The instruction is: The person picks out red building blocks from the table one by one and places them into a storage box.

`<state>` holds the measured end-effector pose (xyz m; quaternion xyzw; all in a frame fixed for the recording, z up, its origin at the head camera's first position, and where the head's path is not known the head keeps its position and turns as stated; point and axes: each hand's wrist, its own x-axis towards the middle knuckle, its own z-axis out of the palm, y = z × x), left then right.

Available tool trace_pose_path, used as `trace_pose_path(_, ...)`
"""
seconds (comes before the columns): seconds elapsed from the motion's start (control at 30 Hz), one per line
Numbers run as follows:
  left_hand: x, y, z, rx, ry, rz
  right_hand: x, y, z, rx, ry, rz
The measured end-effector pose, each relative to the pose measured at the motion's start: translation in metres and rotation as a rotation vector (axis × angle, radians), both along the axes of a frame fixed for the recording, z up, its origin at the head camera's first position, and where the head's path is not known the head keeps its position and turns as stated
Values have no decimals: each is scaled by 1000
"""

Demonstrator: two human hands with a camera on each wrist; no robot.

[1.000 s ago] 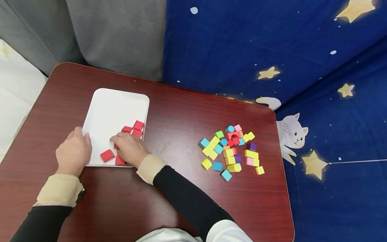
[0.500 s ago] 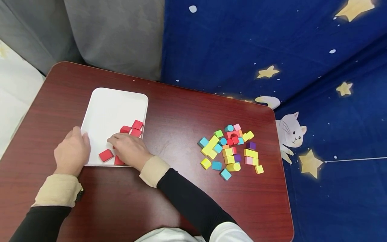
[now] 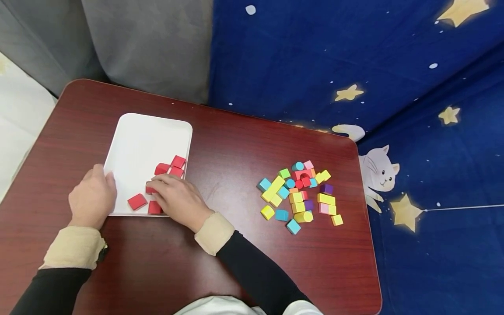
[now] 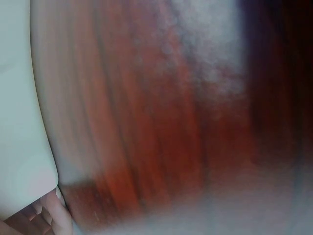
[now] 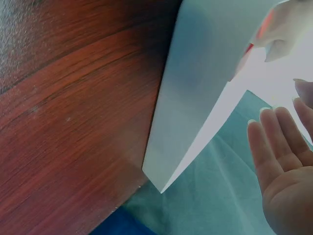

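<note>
A shallow white tray [image 3: 147,135] lies on the left of the table and holds several flat red blocks [image 3: 137,202] in its near part. My left hand [image 3: 93,197] grips the tray's left edge. In the left wrist view, fingers [image 4: 57,213] show beside the tray corner [image 4: 29,147]. Over the tray's near right part is my right hand [image 3: 179,199], its fingertips at a red block [image 3: 150,190] that is partly hidden under them. The right wrist view shows an open palm [image 5: 288,191] with nearly straight fingers, beside the tray's outer wall [image 5: 195,88].
A cluster of yellow, blue, red, purple, pink, green and orange blocks [image 3: 298,197] lies on the right of the dark red table [image 3: 220,144]. Behind the table hang a grey curtain [image 3: 149,48] and a blue starry curtain [image 3: 291,57].
My right hand has drawn back slightly to the right, uncovering more of the red block at its fingertips. The left hand stays at the tray's edge.
</note>
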<state>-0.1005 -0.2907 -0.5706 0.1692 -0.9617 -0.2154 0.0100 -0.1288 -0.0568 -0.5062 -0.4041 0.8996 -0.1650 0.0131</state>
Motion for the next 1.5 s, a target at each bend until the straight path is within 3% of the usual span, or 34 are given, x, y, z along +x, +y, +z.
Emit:
trace_pose_path(0.27,-1,1,-2,6,5,2,6,18,6,-72,31,-55)
trace_pose_path(0.77,-3,0,1,8,-14,-4,5,55,5,-174,-26,-173)
trace_pose_path(1.1,-1,-3,-1,6,-33,6,2,81,10,-232,-95,-241)
trace_pose_path(1.3,-1,-2,0,9,-35,5,0,107,13,-314,-207,-318)
trace_pose_path(1.5,-1,-1,0,-2,-18,5,0,137,14,-340,-200,-387)
